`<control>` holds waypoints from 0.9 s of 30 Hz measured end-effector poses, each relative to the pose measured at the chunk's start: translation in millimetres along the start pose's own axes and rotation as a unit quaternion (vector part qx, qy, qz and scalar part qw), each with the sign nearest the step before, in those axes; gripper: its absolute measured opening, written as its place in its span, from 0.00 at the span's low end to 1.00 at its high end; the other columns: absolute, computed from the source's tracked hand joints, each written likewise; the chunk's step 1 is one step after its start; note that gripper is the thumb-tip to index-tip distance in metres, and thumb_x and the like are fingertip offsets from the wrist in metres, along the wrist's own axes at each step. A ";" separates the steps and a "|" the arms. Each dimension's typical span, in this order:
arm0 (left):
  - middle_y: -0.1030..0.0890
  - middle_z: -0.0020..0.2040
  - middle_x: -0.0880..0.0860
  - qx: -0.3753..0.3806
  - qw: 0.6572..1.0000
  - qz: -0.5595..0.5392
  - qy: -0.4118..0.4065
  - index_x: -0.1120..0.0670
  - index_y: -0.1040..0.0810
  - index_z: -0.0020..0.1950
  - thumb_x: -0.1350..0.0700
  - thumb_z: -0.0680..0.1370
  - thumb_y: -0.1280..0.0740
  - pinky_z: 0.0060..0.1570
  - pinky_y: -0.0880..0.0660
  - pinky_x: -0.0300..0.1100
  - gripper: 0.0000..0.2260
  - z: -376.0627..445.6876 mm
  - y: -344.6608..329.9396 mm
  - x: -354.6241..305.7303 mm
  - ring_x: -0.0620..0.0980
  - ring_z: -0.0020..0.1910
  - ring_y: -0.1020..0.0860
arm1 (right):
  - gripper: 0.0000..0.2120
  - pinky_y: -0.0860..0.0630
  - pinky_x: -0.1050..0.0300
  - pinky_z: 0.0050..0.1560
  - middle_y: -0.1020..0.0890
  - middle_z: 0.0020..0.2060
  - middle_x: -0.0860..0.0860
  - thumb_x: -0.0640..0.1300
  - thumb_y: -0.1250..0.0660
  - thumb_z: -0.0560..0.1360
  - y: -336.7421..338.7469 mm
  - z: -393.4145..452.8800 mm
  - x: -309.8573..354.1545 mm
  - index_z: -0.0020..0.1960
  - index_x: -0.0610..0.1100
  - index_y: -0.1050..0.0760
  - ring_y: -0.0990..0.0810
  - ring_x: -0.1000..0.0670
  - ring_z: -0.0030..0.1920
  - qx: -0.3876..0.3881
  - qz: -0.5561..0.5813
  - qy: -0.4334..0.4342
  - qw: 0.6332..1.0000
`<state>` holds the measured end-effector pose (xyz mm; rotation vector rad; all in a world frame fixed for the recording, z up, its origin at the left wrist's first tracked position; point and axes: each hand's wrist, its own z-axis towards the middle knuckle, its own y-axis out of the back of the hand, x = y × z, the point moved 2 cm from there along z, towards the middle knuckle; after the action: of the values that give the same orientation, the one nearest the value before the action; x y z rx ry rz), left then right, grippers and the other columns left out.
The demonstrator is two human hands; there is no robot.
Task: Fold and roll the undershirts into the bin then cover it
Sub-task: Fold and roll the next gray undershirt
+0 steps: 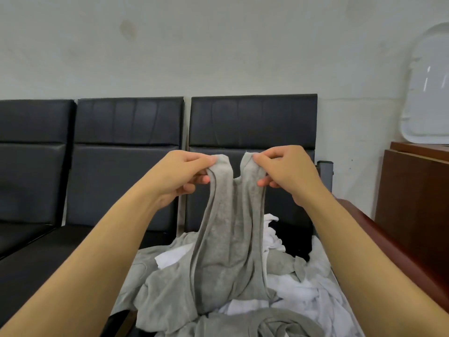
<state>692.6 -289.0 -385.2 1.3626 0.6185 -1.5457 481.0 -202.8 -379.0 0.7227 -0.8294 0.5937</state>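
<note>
1. Grey undershirt (228, 239): held up by its two shoulder straps, body hanging down onto the heap below.
2. Left hand (181, 176): fingers curled, thumb and fingertips pinching the left strap.
3. Right hand (286, 170): fingers curled, pinching the right strap; straps near each other, apart.
4. Pile of undershirts (303, 288): grey and white, crumpled, heaped on the seat beneath the hands.
5. Black padded seats (128, 122): in a row against a pale wall.
6. White lid (427, 93): leaning upright on a brown wooden cabinet (413, 190), far right.
</note>
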 end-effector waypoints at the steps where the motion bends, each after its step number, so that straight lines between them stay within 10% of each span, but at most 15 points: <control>1: 0.19 0.37 0.50 0.010 1.000 -0.001 -0.009 0.54 0.12 0.51 0.53 0.82 0.30 0.26 0.40 0.33 0.08 1.0 -5.8 -1.3 0.41 0.32 0.23 | 0.07 0.22 0.62 0.32 0.13 0.34 0.51 0.47 0.30 0.79 -3.3 -0.1 2.2 0.45 0.48 0.15 0.14 0.52 0.31 0.001 -0.012 0.011 1.000; 6: 0.13 0.46 0.54 0.022 0.997 0.056 -0.056 0.50 0.13 0.57 0.52 0.84 0.33 0.30 0.36 0.35 0.09 -3.7 -23.6 -11.4 0.43 0.35 0.18 | 0.08 0.15 0.52 0.40 0.15 0.29 0.51 0.46 0.32 0.79 -14.5 -1.3 11.0 0.44 0.50 0.16 0.15 0.55 0.30 0.010 -0.072 0.068 0.995; 27: 0.13 0.57 0.55 0.126 0.992 0.000 -0.020 0.46 0.20 0.68 0.37 0.85 0.47 0.27 0.31 0.35 0.23 -28.4 -17.4 -30.4 0.53 0.39 0.14 | 0.07 0.23 0.67 0.33 0.13 0.35 0.55 0.51 0.33 0.82 -0.6 -22.1 37.0 0.54 0.53 0.17 0.15 0.54 0.30 0.098 -0.103 0.113 0.983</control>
<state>688.2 -247.9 -367.3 1.5140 0.4072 -1.6905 511.3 -179.3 -359.4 0.8901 -0.4823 0.5638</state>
